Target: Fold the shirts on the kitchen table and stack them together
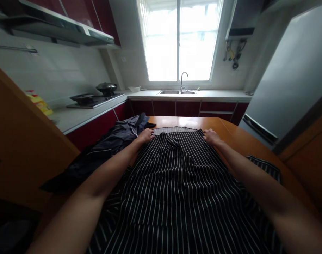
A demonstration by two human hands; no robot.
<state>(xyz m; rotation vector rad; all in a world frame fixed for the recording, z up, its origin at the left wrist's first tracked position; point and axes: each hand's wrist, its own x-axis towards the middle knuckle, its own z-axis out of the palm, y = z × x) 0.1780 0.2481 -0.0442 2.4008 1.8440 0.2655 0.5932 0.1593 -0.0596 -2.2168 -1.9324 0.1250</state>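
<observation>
A black shirt with thin white stripes lies spread over the wooden table, its far edge toward the window. At that edge's left corner, my left hand is closed on the cloth. The opposite corner is pinched by my right hand. Between the hands a paler strip of the fabric's inner side shows, and the cloth bunches a little below it. A striped sleeve sticks out past my right forearm. My left forearm covers part of the garment's left side.
Dark blue clothes are heaped on the table's left side. The wooden table has a rounded far right end. Beyond it are a sink, a stove with a wok, and a fridge at right.
</observation>
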